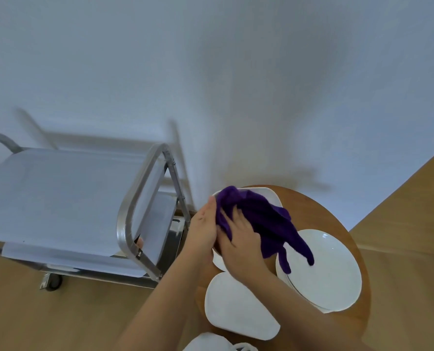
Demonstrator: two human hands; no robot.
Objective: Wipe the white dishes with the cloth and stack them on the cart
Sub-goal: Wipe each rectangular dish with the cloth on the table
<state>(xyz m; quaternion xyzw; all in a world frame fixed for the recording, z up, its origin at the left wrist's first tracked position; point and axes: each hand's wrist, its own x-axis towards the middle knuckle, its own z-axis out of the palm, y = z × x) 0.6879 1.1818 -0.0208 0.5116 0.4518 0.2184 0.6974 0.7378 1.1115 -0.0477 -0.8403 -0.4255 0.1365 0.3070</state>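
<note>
White dish [267,192] under purple cloth [264,221], left hand [204,228] gripping its rim, flat right hand [238,243] on cloth.

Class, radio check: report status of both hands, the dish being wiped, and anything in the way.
Left hand holds dish edge. Right hand presses purple cloth onto it. Cart top shows no dishes. Nothing blocking; more plates wait on round table.
</note>
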